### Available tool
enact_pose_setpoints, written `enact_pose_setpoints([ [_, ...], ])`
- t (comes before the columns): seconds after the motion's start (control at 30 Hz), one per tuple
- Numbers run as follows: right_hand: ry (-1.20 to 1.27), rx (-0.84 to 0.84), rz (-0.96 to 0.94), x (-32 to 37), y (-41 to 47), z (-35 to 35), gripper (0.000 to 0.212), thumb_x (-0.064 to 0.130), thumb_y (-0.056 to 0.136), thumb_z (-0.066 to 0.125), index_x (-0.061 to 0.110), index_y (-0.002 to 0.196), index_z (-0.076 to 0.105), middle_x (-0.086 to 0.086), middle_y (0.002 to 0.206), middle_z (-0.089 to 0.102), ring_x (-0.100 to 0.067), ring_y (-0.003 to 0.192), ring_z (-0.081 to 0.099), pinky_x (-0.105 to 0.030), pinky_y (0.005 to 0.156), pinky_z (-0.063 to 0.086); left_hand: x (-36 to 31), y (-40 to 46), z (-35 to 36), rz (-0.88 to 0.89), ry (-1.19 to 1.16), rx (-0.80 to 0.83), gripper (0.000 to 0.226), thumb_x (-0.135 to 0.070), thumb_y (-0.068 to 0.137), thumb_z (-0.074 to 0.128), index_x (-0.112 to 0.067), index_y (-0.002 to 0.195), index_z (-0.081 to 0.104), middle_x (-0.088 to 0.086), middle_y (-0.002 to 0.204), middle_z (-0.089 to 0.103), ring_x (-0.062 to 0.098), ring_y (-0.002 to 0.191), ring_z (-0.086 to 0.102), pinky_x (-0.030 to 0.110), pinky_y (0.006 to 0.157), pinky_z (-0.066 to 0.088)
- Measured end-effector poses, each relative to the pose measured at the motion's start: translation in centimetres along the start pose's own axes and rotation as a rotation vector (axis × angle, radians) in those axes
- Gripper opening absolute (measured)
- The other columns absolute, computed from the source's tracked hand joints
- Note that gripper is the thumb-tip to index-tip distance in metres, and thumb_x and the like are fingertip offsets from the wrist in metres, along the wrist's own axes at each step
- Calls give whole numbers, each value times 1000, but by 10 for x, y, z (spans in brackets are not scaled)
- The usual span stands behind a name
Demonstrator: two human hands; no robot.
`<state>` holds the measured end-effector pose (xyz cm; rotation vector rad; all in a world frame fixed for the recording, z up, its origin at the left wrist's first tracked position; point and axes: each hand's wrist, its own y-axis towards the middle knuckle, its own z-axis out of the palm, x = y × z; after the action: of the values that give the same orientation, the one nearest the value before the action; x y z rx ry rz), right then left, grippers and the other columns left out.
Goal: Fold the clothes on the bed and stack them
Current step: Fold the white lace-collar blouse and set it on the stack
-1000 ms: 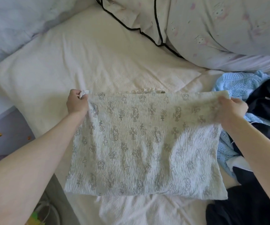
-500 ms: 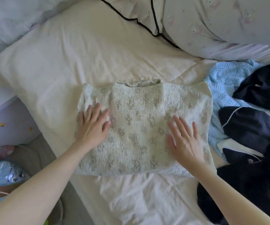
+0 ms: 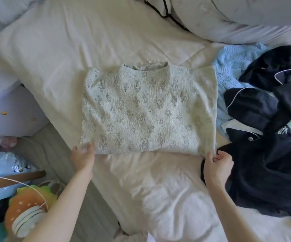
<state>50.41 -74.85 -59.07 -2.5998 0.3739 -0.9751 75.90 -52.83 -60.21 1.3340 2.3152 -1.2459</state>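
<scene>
We have the top [image 3: 148, 109] lying flat in the middle of the bed [image 3: 71, 49], neckline away from us, already halved into a rough rectangle. Our left hand [image 3: 82, 157] pinches its near left corner, thumb on the cloth and fingers curled under the edge; our right hand [image 3: 217, 163] pinches the near right corner in the same way, just beside the dark clothes [image 3: 272, 154]. The fabric looks light, soft and puckered, so we judge it will sag between the two grips and hold no shape of its own; it does not look slippery, and the texture should keep the layers from sliding. The corners are the right places to hold, since lifting both together should keep the near edge straight, and we would carry that edge up to meet the neckline for the next fold. A blue knit [image 3: 232, 70] touches the top's right edge and lies partly under the dark heap, both unfolded, so we judge most of the job remains
</scene>
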Motion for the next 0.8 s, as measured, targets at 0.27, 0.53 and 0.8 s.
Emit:
enact_pose_setpoints([
  [0.27,616,323,766,25,10,8,46,32,91,59,5,127,48,-5,107,57,-24,105,60,-31,84,52,-3,-1,-6,-520,-852,374,24,-28,87,65,-9,100,56,4,102,61,17,99,57,32,90,46],
  [0.53,786,216,865,31,14,-4,27,14,87,64,14,113,57,0,96,63,-17,89,62,-29,67,50,-6,-6,-37,-388,-780,252,10,-20,90,63,-13,93,57,1,98,61,13,89,60,31,74,53],
  [0.8,130,12,-29,20,-39,-8,43,10,92,52,4,134,44,-18,140,42,-30,125,44,-26,98,31,-18,-31,-40,-162,-624,107,26,-15,90,63,-13,115,57,3,110,63,18,100,61,34,86,50],
])
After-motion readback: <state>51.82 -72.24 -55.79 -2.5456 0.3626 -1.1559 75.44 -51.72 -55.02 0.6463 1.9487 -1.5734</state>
